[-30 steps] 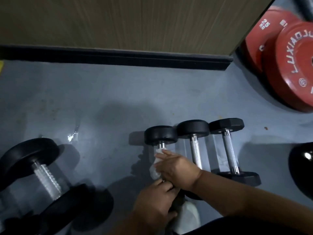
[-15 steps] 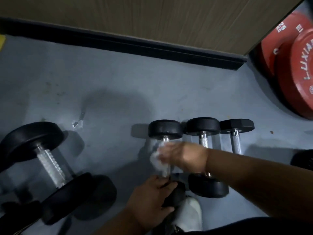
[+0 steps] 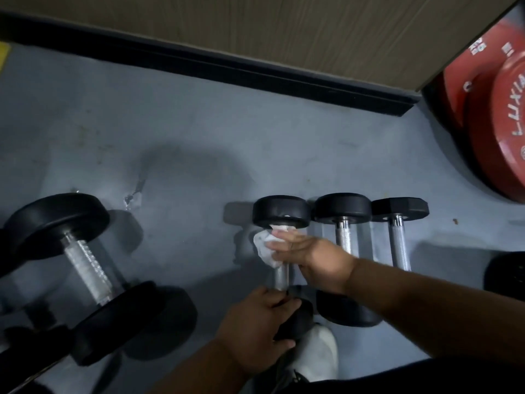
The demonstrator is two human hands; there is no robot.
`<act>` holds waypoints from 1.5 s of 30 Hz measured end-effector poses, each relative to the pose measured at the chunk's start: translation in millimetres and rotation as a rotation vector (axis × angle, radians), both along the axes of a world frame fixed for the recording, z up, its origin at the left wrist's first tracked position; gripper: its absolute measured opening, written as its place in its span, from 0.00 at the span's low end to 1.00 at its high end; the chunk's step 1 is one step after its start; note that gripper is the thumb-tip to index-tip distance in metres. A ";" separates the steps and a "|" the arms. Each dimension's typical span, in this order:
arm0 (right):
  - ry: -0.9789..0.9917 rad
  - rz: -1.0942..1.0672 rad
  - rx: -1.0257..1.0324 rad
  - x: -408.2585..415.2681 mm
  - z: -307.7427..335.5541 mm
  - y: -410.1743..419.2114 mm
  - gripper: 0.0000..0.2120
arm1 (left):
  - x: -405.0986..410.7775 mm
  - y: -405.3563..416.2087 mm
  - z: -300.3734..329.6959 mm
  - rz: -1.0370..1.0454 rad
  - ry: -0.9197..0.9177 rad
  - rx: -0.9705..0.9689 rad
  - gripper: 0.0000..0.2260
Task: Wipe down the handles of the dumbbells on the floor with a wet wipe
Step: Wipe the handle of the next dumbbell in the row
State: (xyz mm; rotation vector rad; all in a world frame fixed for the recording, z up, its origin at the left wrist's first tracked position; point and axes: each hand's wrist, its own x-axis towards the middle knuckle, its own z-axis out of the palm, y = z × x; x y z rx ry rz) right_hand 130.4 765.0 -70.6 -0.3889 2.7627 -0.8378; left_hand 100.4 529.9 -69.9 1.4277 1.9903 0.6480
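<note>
A: Right hand (image 3: 306, 251) curled round wet wipe (image 3: 265, 248), pinched onto knurled steel handle (image 3: 281, 275) near far head. Left hand (image 3: 255, 322) gripping near rubber head (image 3: 295, 319).

B: Risks?

A: Could roll on smooth grey floor (image 3: 199, 143) if grip slackens (round heads). Thin wipe may snag, shred on knurling. Neighbour dumbbell (image 3: 343, 223) just beside; knuckle knock likely.

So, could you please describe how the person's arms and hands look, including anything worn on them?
Both forearms are bare, with no sleeves in view. The left hand and right hand wear no gloves; no rings, watch or wristband are visible in this dim, slightly blurred view.
</note>
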 end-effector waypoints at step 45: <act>0.021 -0.016 -0.009 -13.5 -7.5 2.5 0.31 | -7.4 -23.9 -11.3 0.111 -0.091 0.105 0.33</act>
